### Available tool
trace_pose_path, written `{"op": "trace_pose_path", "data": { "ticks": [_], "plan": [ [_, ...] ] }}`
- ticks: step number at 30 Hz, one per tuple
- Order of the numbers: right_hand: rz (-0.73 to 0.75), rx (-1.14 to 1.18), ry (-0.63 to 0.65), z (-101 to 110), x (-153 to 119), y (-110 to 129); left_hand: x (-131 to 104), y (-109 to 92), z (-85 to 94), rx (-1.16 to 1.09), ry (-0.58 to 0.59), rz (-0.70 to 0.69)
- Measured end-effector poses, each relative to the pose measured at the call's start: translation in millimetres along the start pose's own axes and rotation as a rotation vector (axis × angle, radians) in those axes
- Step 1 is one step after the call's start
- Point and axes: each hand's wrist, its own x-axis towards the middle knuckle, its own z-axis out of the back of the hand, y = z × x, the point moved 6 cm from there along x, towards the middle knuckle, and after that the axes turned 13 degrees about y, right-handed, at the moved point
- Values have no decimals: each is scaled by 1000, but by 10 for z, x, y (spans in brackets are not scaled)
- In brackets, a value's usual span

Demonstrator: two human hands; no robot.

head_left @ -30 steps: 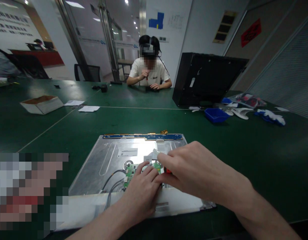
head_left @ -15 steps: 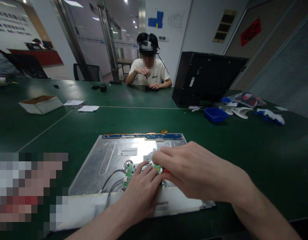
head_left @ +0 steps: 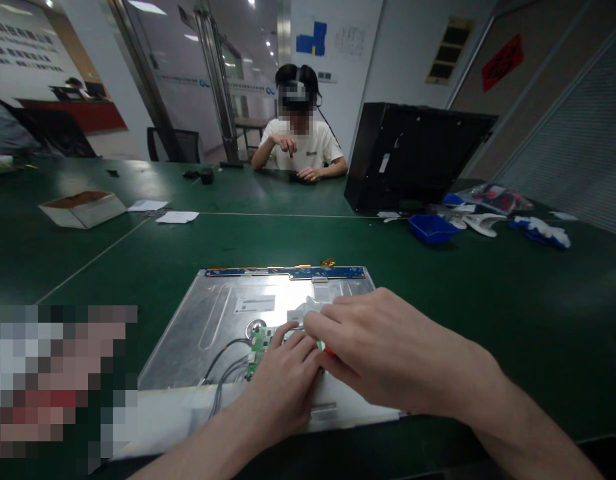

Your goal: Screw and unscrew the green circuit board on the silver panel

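Note:
A bare metal display panel (head_left: 223, 327) lies face down on the green table, a blue circuit strip (head_left: 288, 272) along its far edge. My left hand (head_left: 283, 387) rests on the panel, fingertips pressing beside a small green circuit board (head_left: 257, 345) with grey wires (head_left: 223, 367). My right hand (head_left: 383, 353) overlaps it from the right, fingers curled around a small red-tipped object (head_left: 329, 349) that is mostly hidden. A white flat cable (head_left: 304, 310) shows just above my fingers.
A black monitor housing (head_left: 413, 157) stands at the back right, with a blue tray (head_left: 431, 229), white parts and blue-white gloves (head_left: 541, 233) beside it. A cardboard box (head_left: 83, 208) and papers (head_left: 177, 217) lie at the left. A person (head_left: 299, 143) sits across the table.
My right hand has slid slightly left and down over the circuit board, hiding more of it. My left hand has stayed in place. The person opposite has shifted a hand.

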Motion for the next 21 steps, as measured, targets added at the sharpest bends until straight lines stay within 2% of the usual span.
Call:
{"op": "trace_pose_path", "data": {
  "ticks": [6,12,15,17,21],
  "plan": [
    [145,133,74,-7,-43,-10,-11,-13,12,8,-7,-5],
    [-60,17,10,9,-1,-21,-12,-10,-12,22,-29,-14],
    [-8,-1,16,1,-9,-1,-9,-10,-4,34,-47,-15],
    [24,14,23,9,-33,-27,-2,-1,-12,28,-6,1],
    [0,33,31,12,-35,-102,7,6,-8,9,56,24]
  ]
}}
